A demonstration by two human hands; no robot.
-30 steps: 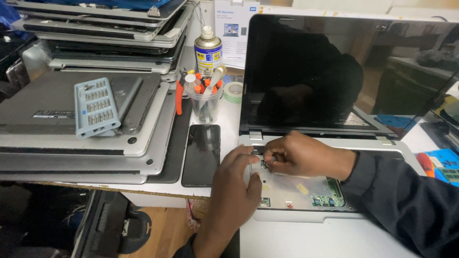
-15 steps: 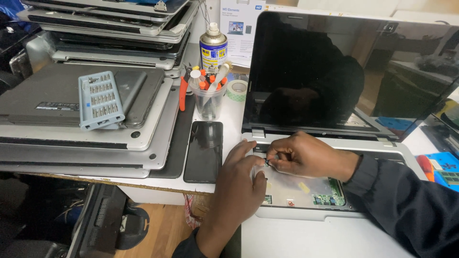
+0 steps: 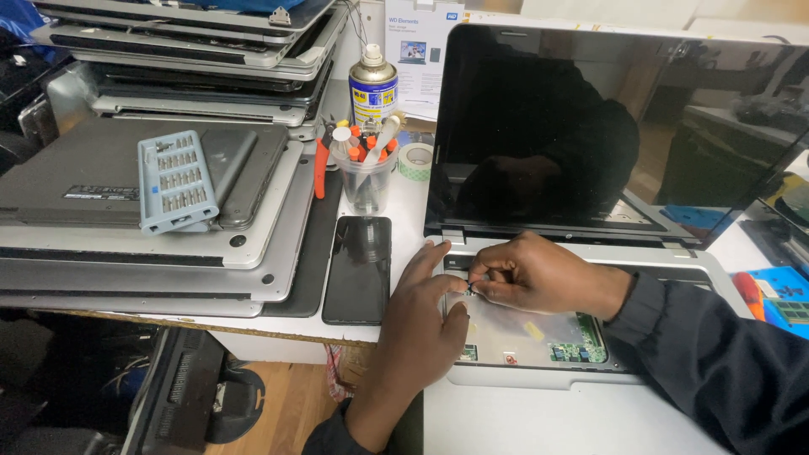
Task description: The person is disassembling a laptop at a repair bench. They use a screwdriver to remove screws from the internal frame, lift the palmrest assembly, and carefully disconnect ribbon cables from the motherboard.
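Note:
An opened laptop (image 3: pixel 674 261) with a dark screen stands on the white table; its keyboard is off, showing a silver inner plate (image 3: pixel 522 329) and green circuit board (image 3: pixel 577 350). My left hand (image 3: pixel 421 324) rests flat on the plate's left edge, fingers spread. My right hand (image 3: pixel 535 274) pinches something very small at the plate's upper left corner, beside my left fingertips; what it pinches is too small to tell.
A black phone (image 3: pixel 358 270) lies left of the laptop. A clear cup of tools (image 3: pixel 364 173), a spray can (image 3: pixel 373 88) and tape roll (image 3: pixel 415 160) stand behind it. Stacked laptops (image 3: pixel 168 244) with a blue bit case (image 3: pixel 175 181) fill the left. Blue items (image 3: pixel 779 299) sit right.
The view has shifted slightly. Both hands stay at the plate's upper left corner, with my right fingers pinching there throughout.

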